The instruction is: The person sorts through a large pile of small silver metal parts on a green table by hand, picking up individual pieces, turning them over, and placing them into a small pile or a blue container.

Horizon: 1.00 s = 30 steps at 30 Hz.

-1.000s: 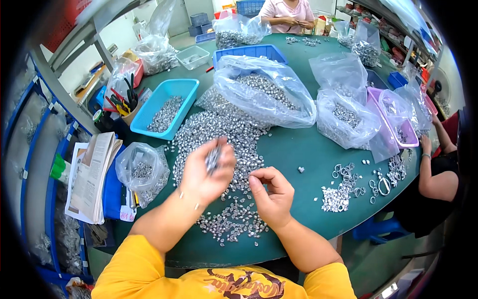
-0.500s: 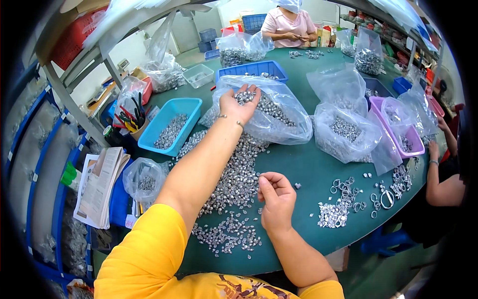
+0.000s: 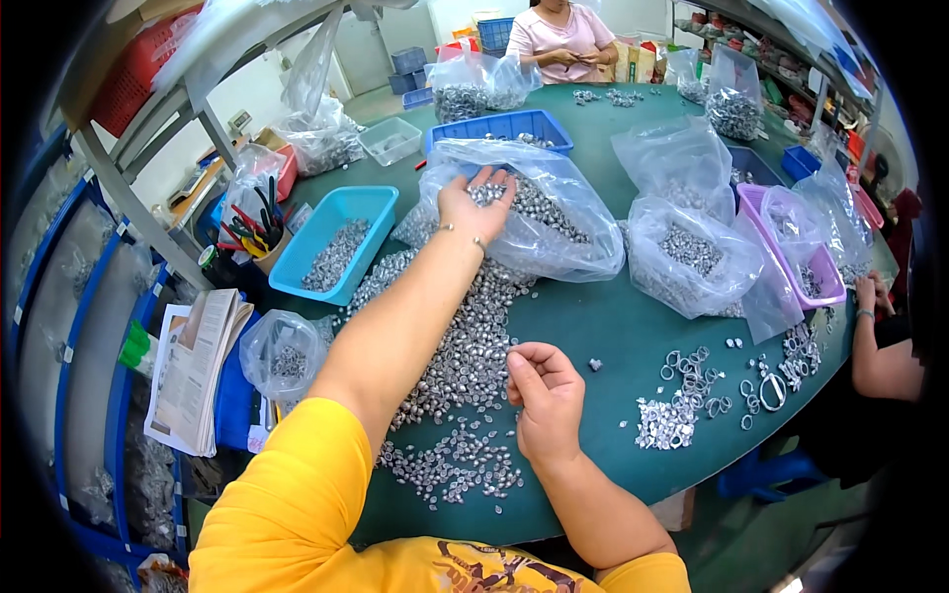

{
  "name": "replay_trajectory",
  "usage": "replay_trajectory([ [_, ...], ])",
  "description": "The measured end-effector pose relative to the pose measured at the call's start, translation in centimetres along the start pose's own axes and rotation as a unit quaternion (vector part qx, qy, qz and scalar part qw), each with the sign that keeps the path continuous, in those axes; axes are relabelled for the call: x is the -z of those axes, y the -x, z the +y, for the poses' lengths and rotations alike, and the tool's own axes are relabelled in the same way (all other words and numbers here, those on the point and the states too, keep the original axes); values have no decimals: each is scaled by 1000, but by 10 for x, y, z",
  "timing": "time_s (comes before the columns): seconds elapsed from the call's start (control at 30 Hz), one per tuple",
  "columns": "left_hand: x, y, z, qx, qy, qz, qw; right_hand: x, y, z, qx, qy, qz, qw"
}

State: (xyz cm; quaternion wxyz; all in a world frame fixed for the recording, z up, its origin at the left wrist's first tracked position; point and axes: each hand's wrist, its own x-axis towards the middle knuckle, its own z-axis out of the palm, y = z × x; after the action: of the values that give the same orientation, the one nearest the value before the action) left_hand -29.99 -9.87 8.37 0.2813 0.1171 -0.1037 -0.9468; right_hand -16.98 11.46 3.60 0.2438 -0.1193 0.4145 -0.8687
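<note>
My left hand (image 3: 463,212) reaches forward, palm up, into the mouth of a clear plastic bag (image 3: 578,263). A small heap of silvery metal pieces (image 3: 485,192) rests on its cupped palm and fingers; more fill the bag. Under my left forearm spreads a large pile of similar pieces (image 3: 463,351), with a looser scatter (image 3: 450,466) closer to me. Beside the pile's right edge is my right hand (image 3: 550,400), closed, thumb against the curled index finger. Whatever may be pinched there is too small to make out.
A turquoise tray (image 3: 284,269) of metal pieces stands left, a blue tray (image 3: 547,127) behind the bag. Right are another filled bag (image 3: 682,287), a purple basket (image 3: 832,294) and metal rings (image 3: 682,366). One person (image 3: 561,40) sits across; another's arm (image 3: 875,351) rests at right.
The view has shifted slightly. My left hand stays palm up at the bag with the metal pieces, and my right hand keeps its closed shape. The person across has shifted slightly.
</note>
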Motion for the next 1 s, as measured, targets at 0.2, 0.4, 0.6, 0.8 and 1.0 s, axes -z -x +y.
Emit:
replay_trajectory([
  [0.2, -38, -10, 27, 48, -305, 25, 951, 9, -16, -2, 26, -24, 54, 998],
  [0.4, -7, -13, 44, -36, -262, 42, 963, 17, -31, -1, 54, -29, 63, 996],
  [0.6, 34, 112, 55, -71, -532, -168, 827, 20, -28, -13, 10, 40, -22, 999],
  [0.8, 96, 264, 107, -72, -792, -139, 590, 33, -17, -11, 123, 474, -195, 850],
  [1.0, 149, 330, 136, -80, -799, 8, 596, 50, -2, -1, 167, 656, -252, 691],
])
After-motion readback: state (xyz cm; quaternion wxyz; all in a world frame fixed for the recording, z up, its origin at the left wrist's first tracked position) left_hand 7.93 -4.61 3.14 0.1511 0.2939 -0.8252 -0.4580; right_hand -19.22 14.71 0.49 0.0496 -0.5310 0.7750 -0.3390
